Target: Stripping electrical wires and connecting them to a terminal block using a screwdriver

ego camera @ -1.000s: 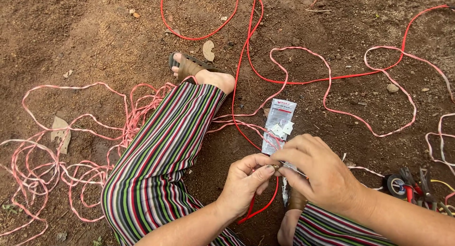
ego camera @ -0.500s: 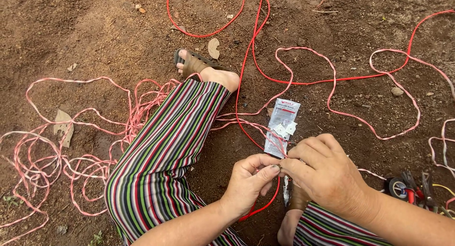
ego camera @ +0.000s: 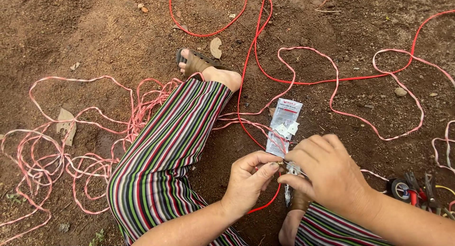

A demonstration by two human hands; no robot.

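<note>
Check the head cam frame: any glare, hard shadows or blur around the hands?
Head view: light is soft and even, no hard shadows on the soil. Mild sheen on the clear plastic packet, not blown out. Left hand and right hand are sharp, no motion blur; the small part pinched between them is too small to make out. The red-and-white wire stays crisp out to the edges.

Bare reddish-brown dirt ground (ego camera: 85, 32). Lying on it: looped red wire (ego camera: 303, 77), tangled pink-white cord (ego camera: 61, 156), clear plastic packet (ego camera: 283, 125), dry leaves (ego camera: 215, 47), tape roll (ego camera: 400, 189).
</note>
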